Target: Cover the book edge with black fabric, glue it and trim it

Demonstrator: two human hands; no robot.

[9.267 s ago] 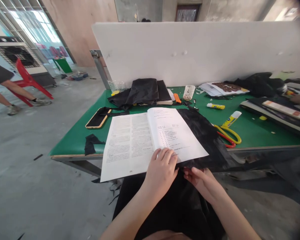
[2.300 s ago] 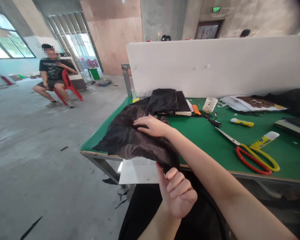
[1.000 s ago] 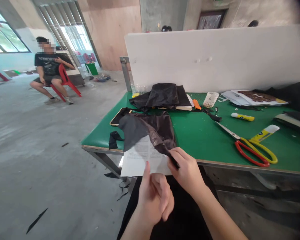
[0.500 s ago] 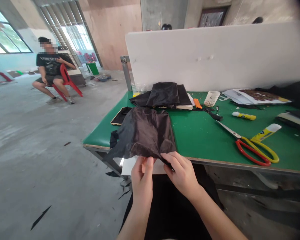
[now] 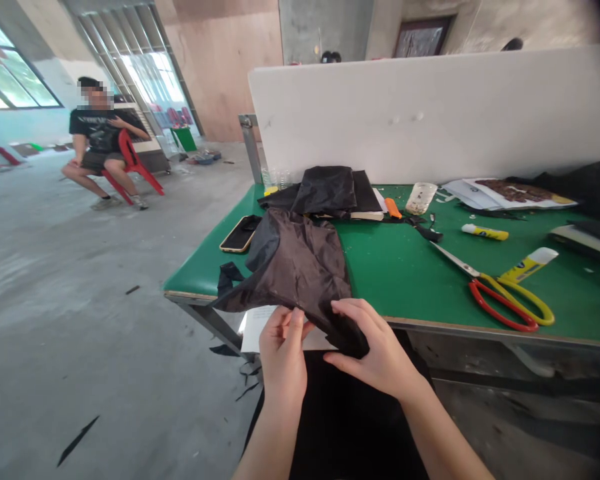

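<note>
crinkled black plastic sheet [image 5: 295,267] draped over the near left corner of the green-topped work table [image 5: 410,267], with its near edge hanging past the table's front rim

white printed paper [image 5: 260,327] pokes out from under it at that same front rim, mostly covered; cannot tell how much of it rests on the table

left hand [image 5: 283,353]: thumb and fingers pinched together on the sheet's near edge, just off the table's front rim

right hand [image 5: 377,350]: fingers curled over a bunched fold of the same sheet, thumb underneath, clamped on it, also just off the front rim. the two hands are near each other with a gap between them

along the table's left edge:
- phone in a tan case [image 5: 239,233], face up, just beside the sheet's far corner
- small black scrap strip [image 5: 226,277] at the left front corner

at the table's back:
- folded pile of black cloth [image 5: 330,190]
- orange utility knife [image 5: 393,208] just beside the pile
- clear plastic cup [image 5: 420,198] next along

around the table's middle, a yellow glue stick [image 5: 485,232] lies flat

toward the table's right front:
- long scissors with red and yellow handles [image 5: 505,303], blades pointing to the back
- yellow glue bottle with a white cap [image 5: 527,265] just beside the handles

tall white partition board [image 5: 430,113] stands upright along the table's back edge

well off the table's left side, a person in a black shirt [image 5: 97,133] sits on a red plastic chair [image 5: 130,163]
</note>
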